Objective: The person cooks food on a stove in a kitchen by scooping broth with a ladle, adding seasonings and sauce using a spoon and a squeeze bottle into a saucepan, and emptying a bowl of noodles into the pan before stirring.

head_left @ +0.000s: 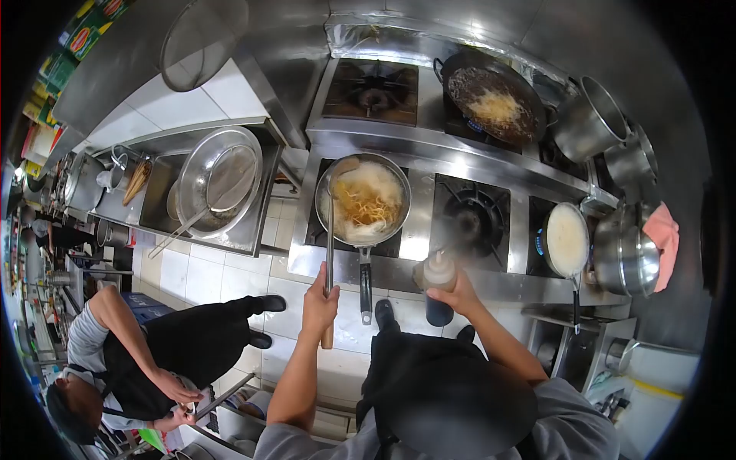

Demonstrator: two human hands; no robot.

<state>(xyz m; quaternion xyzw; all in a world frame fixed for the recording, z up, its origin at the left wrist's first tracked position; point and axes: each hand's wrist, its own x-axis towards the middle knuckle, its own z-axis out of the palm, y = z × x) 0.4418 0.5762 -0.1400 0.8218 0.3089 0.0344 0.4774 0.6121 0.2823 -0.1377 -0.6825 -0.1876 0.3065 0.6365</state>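
My left hand is closed around the wooden-ended handle of a long metal cooking utensil. The utensil's head lies at the left rim of a frying pan, partly hidden by foam. Noodles sit in pale, bubbling liquid inside the pan, whose black handle points toward me. In my right hand is a squeeze bottle with a pale nozzle and dark liquid low in it. The bottle is right of the pan, in front of a burner, and its outline is slightly blurred.
A wok with food in bubbling oil stands on the back burner. At right are a smaller pan of pale liquid, metal pots and a pink cloth. A sink holds a large bowl and strainer. Another person stands at left.
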